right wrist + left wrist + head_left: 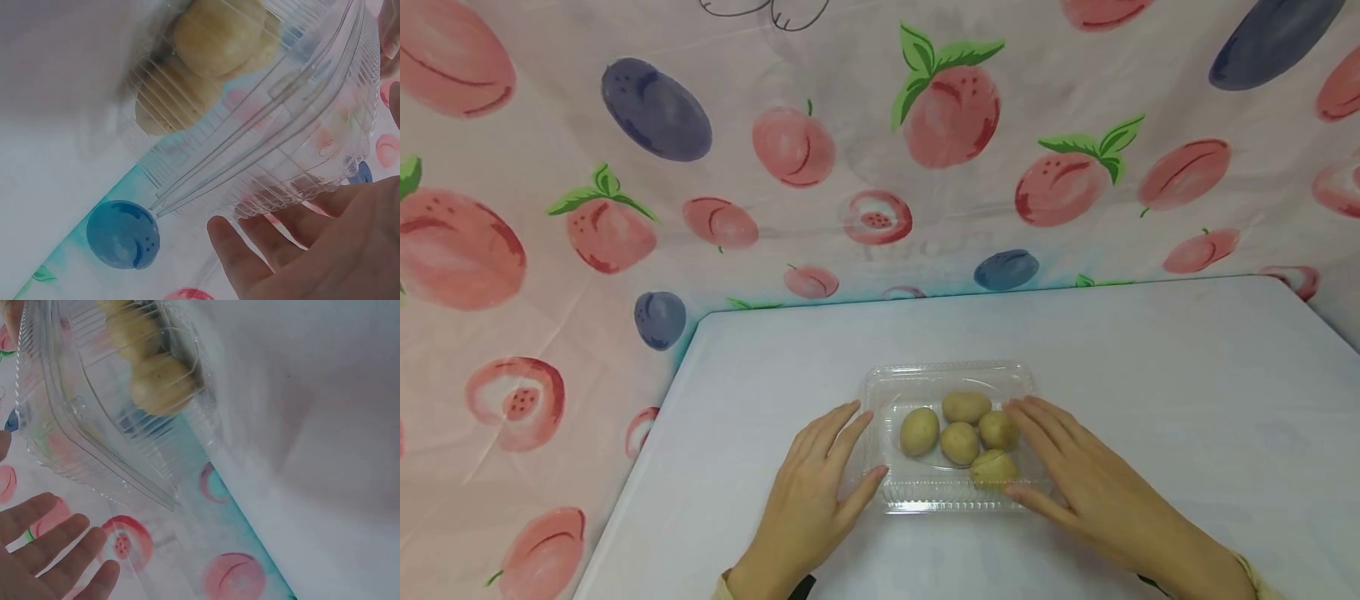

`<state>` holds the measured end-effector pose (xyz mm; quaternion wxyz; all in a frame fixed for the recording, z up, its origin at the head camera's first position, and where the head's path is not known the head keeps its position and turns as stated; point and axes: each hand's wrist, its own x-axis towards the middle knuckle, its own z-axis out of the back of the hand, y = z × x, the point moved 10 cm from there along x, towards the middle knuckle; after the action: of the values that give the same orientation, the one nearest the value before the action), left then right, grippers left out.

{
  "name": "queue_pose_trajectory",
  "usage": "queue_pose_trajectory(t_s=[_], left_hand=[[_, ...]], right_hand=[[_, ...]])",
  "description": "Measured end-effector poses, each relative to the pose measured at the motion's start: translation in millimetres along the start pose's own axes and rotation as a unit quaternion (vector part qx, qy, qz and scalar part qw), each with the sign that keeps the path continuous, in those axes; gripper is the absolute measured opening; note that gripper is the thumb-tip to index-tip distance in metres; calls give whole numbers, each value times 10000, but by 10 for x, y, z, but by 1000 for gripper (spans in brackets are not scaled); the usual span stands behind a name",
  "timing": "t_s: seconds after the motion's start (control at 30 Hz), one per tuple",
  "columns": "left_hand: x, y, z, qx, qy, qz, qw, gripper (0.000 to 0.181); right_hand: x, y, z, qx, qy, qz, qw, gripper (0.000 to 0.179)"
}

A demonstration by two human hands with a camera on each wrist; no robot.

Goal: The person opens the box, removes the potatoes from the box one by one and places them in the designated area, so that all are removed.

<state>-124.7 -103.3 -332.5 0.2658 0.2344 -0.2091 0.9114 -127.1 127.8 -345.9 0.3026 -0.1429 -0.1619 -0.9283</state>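
A clear plastic clamshell box (951,505) with its lid down lies on the white table, several small yellow potatoes (919,432) inside. At its left side is my left hand (812,483), fingers spread and fairly straight; in the left wrist view those fingers (69,550) stand apart from the box wall. My right hand (1090,479) is at the right side, its fingertips over the lid's edge. Seen from the right wrist, its fingers (250,247) are extended along the ribbed lid; whether they all touch it I cannot tell.
The white tabletop (760,367) spreads around the box. Behind it and to the left hangs a pale cloth (820,242) printed with peaches and blue fruit, close to the table's back edge.
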Motion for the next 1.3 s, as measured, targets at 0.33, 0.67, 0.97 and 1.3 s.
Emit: queue_pose_trajectory(t_s=[0.33,0.67,0.97,1.3], left_hand=[[-61,10,-49,7,208,-276,9994,56],[-123,39,-115,-50,517,-254,9983,65],[-142,49,-148,-36,631,-281,9976,68],[-154,51,-163,-63,652,-398,9971,77]], right_hand=[[-23,11,-25,12,135,59,9999,82],[-50,24,-65,-65,194,305,9993,93],[-53,35,-61,-45,-56,652,9978,96],[-50,24,-72,-19,-37,739,9973,96]])
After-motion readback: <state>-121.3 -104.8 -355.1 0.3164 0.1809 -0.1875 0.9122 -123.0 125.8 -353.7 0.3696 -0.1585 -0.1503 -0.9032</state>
